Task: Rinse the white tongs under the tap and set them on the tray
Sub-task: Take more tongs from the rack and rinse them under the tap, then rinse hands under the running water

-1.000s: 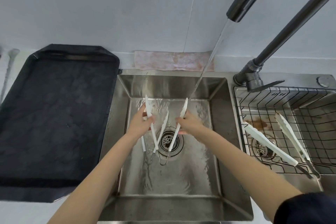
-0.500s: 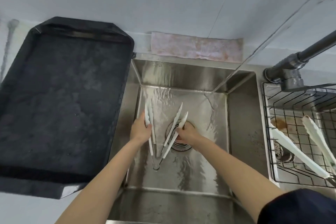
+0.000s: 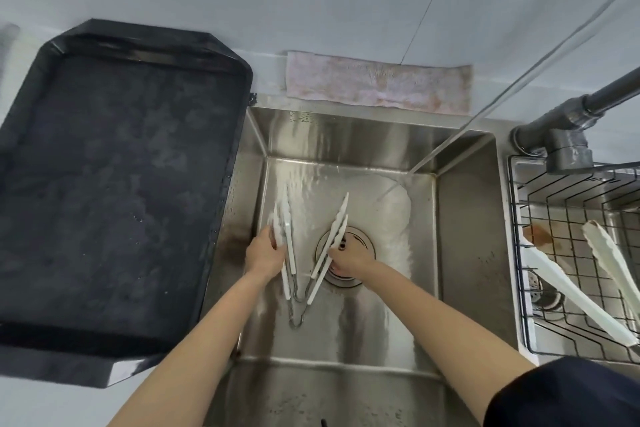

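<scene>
Two pairs of white tongs are held low in the steel sink [image 3: 464, 218]. My left hand [image 3: 265, 255] grips one pair of white tongs [image 3: 285, 225], squeezed shut, tips pointing away from me. My right hand [image 3: 349, 262] grips the other pair of white tongs [image 3: 337, 225] above the drain [image 3: 360, 246], tips leaning right. Their metal hinge ends cross near me. The water stream [image 3: 450, 139] from the tap falls slantwise and lands on the sink floor to the right of both pairs. The black tray [image 3: 114, 184] lies on the counter left of the sink.
A dark tap base [image 3: 561, 142] stands at the right. A wire rack [image 3: 568, 253] in the right basin holds a third, larger pair of white tongs [image 3: 568, 288]. A pinkish cloth [image 3: 377, 83] lies behind the sink against the wall.
Both hands have lowered the tongs out of the stream toward the sink floor. Each pair is now squeezed shut. The view has shifted left and down, so the spout is out of frame.
</scene>
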